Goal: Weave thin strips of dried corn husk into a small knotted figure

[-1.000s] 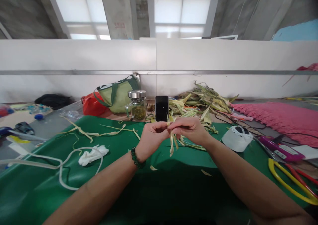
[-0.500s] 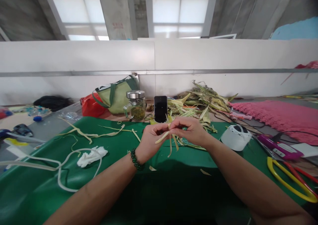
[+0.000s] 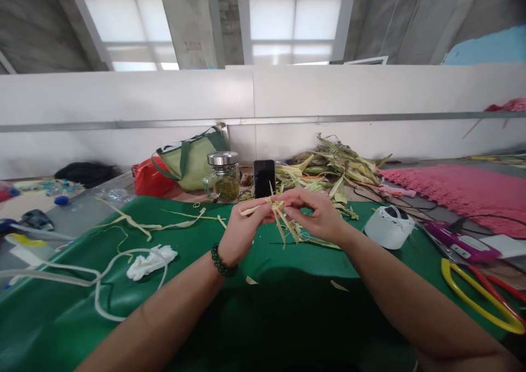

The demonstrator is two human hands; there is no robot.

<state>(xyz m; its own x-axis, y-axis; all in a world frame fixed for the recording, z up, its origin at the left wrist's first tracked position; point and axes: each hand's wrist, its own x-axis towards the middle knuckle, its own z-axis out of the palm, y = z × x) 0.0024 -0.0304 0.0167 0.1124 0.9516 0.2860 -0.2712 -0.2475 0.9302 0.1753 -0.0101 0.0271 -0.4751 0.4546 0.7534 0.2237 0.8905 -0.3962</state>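
Note:
Pinched between the thumb and fingers of my left hand (image 3: pixel 242 227) is a small woven piece of corn husk strips (image 3: pixel 279 210), pale yellow, with loose ends hanging down and one pointing up. My right hand (image 3: pixel 314 213) is at the piece's right side, its thumb and index finger closed around the strips there; the exact grip is partly hidden. A dark green bead bracelet (image 3: pixel 222 261) circles my left wrist. Both hands are above the green mat (image 3: pixel 287 317), in front of an upright phone (image 3: pixel 264 176).
Behind lie a husk pile (image 3: pixel 341 161), a glass jar (image 3: pixel 224 180) and a green bag (image 3: pixel 191 161). At left are a white tissue (image 3: pixel 152 262) and a white cable (image 3: pixel 98 295). To the right are a white roll (image 3: pixel 388 228), a purple tool (image 3: pixel 466 244) and yellow-handled scissors (image 3: pixel 472 301).
The husk piece has been turned, showing more of its woven centre. My left thumb now lies across it, and my right fingers have spread slightly and shifted.

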